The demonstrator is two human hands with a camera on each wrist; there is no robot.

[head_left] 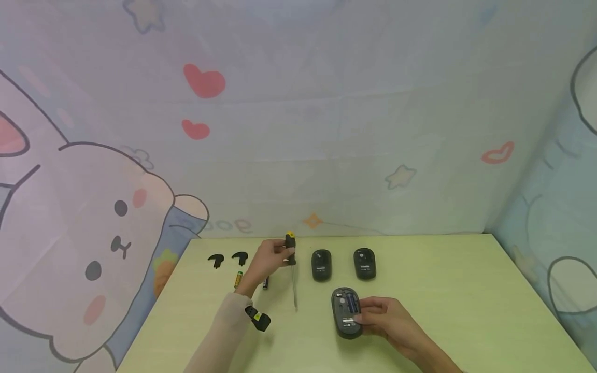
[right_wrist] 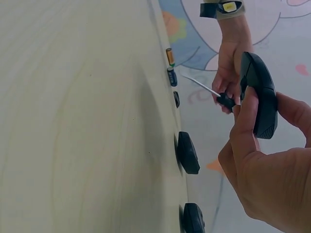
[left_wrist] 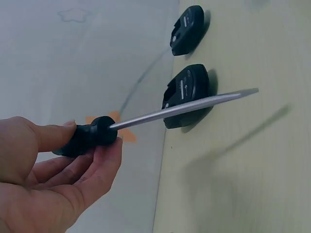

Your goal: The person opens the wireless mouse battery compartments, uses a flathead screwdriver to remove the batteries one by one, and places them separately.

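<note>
Nearest me, the right hand [head_left: 389,321] grips an upturned black plastic mouse [head_left: 346,312] on the pale green table [head_left: 443,311], fingers hiding its right edge. Further back, the left hand [head_left: 267,260] clutches a black-handled steel screwdriver [head_left: 292,269], shaft pointing toward me, tip down. Behind sit 2 more black mice [head_left: 321,264].

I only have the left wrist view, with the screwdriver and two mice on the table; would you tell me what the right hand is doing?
Observer: The right hand grips a third mouse, underside up, lid off.
Operator: Is anything inside it?
Observer: A battery sits in its bay.
Operator: Anything behind my hand?
Observer: Two loose batteries lie by the left hand, with two black covers beyond.
</note>
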